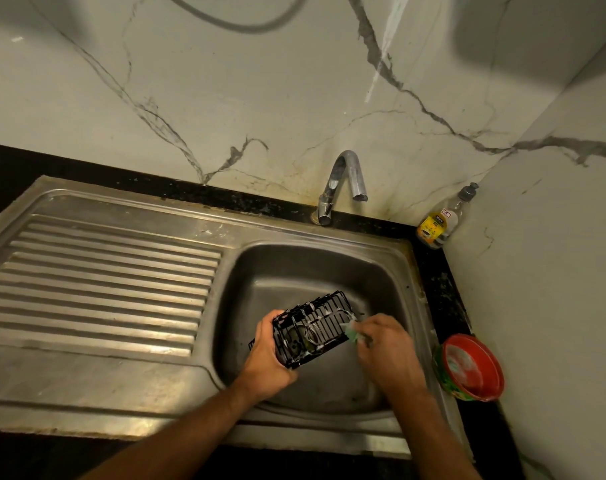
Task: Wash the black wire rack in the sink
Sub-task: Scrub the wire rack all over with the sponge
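The black wire rack is held tilted above the basin of the steel sink, with white suds along its wires. My left hand grips its left end, fingers curled round the frame. My right hand pinches a green scrub pad and presses it against the rack's right end. The pad is mostly hidden by my fingers.
The tap stands behind the basin with no water running. A ribbed drainboard lies to the left. A dish soap bottle stands in the back right corner. A red tub of cleaning paste sits on the black counter at right.
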Motion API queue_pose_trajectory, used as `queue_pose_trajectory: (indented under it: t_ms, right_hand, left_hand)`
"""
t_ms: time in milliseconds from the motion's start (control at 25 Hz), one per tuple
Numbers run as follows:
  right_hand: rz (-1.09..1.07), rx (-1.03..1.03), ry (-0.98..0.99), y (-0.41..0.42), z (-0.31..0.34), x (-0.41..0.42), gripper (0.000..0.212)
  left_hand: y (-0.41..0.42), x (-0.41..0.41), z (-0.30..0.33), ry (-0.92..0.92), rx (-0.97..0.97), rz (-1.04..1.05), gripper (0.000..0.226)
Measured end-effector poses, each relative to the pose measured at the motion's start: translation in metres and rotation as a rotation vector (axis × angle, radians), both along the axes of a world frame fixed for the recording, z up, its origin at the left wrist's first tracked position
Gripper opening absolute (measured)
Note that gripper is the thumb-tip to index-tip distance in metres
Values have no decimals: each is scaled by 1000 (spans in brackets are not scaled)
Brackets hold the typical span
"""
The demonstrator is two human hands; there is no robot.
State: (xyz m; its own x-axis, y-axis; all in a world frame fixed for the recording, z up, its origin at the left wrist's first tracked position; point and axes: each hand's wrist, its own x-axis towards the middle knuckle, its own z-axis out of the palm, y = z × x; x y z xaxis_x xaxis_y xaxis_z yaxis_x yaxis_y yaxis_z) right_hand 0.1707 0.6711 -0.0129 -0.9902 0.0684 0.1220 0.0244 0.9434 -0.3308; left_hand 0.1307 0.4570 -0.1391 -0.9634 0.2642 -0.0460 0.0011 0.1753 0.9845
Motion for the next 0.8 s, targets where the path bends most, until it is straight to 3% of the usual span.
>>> queue_pose_trajectory:
  t_ms: [160,400,680,800]
  right_hand:
    - [-52,-11,-19,-7,0,-4,25]
    - [271,-116,70,-63,-10,27,33]
    - [-117,-143,93,-24,-13,-5,37]
    - [73,-115,157,-64,-16,8,34]
  left_hand:
    - [1,0,-4,10,-14,14,105]
    - [1,-4,-12,-17,-19,60,108]
    - [1,-6,-12,-42,-3,70,105]
    - [0,-3,-12,-30,-31,53,103]
